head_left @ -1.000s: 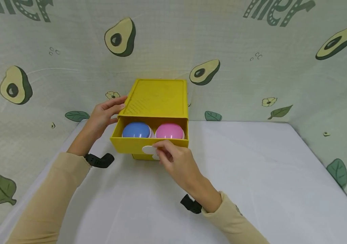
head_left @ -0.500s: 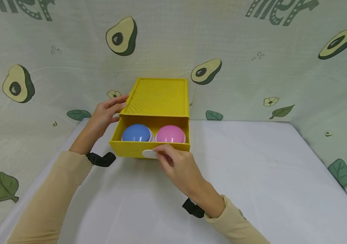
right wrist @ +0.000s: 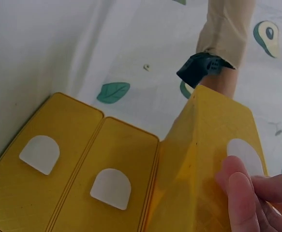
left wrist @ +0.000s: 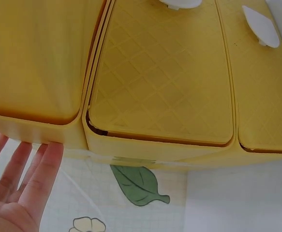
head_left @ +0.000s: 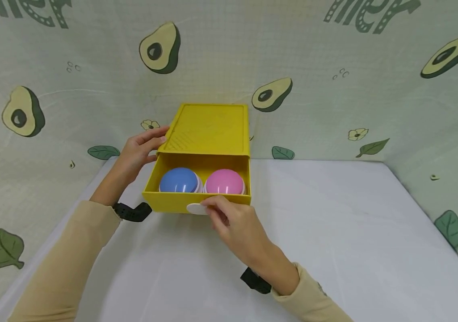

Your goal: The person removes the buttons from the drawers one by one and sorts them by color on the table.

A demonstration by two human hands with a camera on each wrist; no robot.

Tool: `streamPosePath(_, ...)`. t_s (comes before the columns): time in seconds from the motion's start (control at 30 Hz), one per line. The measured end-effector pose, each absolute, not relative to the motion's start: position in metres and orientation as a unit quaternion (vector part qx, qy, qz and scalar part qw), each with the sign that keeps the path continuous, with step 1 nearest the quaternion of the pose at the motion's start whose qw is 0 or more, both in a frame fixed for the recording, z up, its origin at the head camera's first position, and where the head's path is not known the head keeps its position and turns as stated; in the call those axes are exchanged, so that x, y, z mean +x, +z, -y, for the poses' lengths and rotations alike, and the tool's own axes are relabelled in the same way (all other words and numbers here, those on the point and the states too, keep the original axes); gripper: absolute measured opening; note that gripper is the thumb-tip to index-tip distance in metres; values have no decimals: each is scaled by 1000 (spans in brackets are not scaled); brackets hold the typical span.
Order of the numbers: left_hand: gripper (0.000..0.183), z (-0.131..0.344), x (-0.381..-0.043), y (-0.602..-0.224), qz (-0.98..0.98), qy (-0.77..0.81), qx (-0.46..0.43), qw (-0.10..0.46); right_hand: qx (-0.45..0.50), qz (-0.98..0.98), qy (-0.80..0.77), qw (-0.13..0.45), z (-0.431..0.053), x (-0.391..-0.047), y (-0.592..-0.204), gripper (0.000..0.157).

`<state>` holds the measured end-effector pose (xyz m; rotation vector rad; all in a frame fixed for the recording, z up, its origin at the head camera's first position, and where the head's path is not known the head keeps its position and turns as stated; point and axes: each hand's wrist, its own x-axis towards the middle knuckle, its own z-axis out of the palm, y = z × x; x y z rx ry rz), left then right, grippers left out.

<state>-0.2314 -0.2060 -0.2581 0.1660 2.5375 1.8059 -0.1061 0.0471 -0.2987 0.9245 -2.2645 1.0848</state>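
A yellow drawer unit (head_left: 208, 129) stands on the table with its top drawer (head_left: 164, 202) pulled out. Inside that drawer sit a glossy blue dome-topped object (head_left: 178, 181) and a pink one (head_left: 224, 182), side by side, each with a white lower rim. My right hand (head_left: 241, 230) pinches the white handle (head_left: 195, 209) between thumb and fingers; the right wrist view shows this handle (right wrist: 244, 153) partly covered by fingertips. My left hand (head_left: 135, 154) rests extended fingers against the unit's left side, also visible in the left wrist view, where the fingers (left wrist: 41, 179) look straight.
Below, two more drawers, a middle one (right wrist: 126, 145) and a bottom one (right wrist: 70, 125), are closed, each with a white handle. White cloth covers the table (head_left: 333, 223). An avocado-print curtain (head_left: 212, 53) hangs directly behind the unit.
The top drawer has slid further out toward me, with my right hand on its handle. More of the blue and pink objects shows. My left hand has stayed at the unit's side.
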Motion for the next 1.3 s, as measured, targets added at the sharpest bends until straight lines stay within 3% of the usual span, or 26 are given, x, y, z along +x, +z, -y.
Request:
streamPosePath(0.63,53,206,-231,-256,-820,570,57,11,352,839,359,210,-55,-99,-287,16)
streamPosePath(0.93,53,205,-231,-256,-818,573,52,15,355,824,415,153,-73,-94,-261,17)
streamPosePath(1.3,52,205,-231,-255,-819,572,53,12,339,824,403,209,-94,-121,-234,17)
